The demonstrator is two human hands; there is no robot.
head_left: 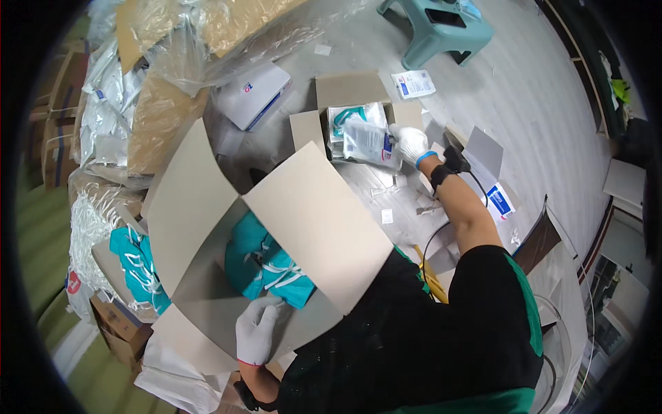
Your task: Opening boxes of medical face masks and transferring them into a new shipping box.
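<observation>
My left hand [255, 332], in a white glove with a red cuff, reaches inside a large open carton [200, 214]. Its fingers are loosely bent, with a gap at the thumb, and the tips come close to teal face masks [269, 265] with white straps; whether they touch is unclear. At the far side, my right hand [412, 143], gloved in white with a blue cuff, grips the edge of a clear plastic packet [365, 141] with a printed label. This packet lies over a small open carton [310, 131] holding similar packets and something teal.
More teal masks [138, 265] lie in a box at left, beside white straps [89, 221]. Plastic-wrapped bundles [165, 124] crowd the upper left. A white box [255, 93], a labelled packet [414, 84], a teal stool [441, 31] and paper scraps are on the floor. A black cable [476, 181] runs near my right forearm.
</observation>
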